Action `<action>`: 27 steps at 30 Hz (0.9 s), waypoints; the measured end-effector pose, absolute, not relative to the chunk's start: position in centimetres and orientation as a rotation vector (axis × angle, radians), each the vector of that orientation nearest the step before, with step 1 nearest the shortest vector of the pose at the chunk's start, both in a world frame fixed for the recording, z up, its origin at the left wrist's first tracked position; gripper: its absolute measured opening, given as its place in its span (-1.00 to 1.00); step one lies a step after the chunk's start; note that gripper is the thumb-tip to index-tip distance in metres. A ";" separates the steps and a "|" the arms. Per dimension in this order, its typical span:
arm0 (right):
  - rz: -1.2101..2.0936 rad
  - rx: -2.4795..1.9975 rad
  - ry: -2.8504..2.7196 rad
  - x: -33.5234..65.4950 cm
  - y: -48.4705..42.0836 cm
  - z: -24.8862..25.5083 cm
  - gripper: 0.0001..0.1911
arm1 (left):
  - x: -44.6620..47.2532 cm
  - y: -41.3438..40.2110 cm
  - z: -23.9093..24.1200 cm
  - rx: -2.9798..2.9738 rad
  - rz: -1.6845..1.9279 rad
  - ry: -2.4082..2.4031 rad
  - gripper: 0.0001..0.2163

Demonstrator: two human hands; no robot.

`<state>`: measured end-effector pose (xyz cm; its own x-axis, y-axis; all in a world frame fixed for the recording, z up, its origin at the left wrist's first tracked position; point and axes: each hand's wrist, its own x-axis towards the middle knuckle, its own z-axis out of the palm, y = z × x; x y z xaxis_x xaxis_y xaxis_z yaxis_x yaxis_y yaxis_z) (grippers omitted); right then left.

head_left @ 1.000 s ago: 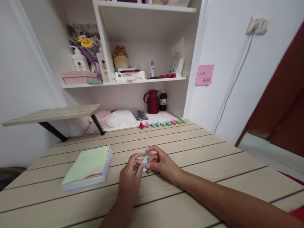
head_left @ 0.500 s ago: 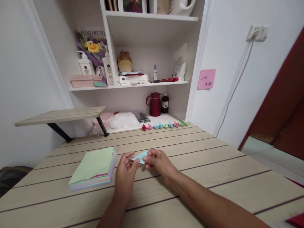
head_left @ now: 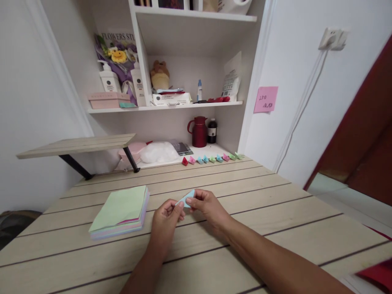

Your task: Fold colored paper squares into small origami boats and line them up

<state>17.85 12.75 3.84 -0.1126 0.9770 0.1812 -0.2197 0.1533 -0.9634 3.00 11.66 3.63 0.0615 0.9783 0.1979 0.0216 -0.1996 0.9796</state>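
Observation:
A small piece of folded light-blue paper (head_left: 187, 197), roughly triangular, is held between both hands just above the table. My left hand (head_left: 168, 214) pinches its lower left corner between thumb and fingers. At its right end, my right hand (head_left: 206, 206) grips the paper with the thumb on the near face. To the left of my hands lies a thick stack of coloured paper (head_left: 121, 210), pale green on top. Along the table's far edge stands a row of several small folded paper boats (head_left: 212, 159) in red, pink, blue and green.
The slatted wooden table (head_left: 263, 253) runs up to a white shelf unit (head_left: 165, 108). A raised wooden stand (head_left: 76, 145) on black legs is at the back left. A red jug (head_left: 199, 132) and a dark bottle (head_left: 212, 131) stand behind the row of boats.
The blue paper has turned, its right end now pointing higher. My left hand has shifted slightly right along it. The camera view has tilted a little.

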 end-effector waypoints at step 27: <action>1.336 -0.720 -1.129 19.9 13.4 4.9 -0.70 | 3.6 11.2 2.9 1.828 1.334 1.068 -0.74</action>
<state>19.94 13.38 4.91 -0.1244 0.9692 0.2127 -0.3711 0.1533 -0.9158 3.61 11.19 2.85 0.1597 0.8801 0.4471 0.2437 -0.4740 0.8461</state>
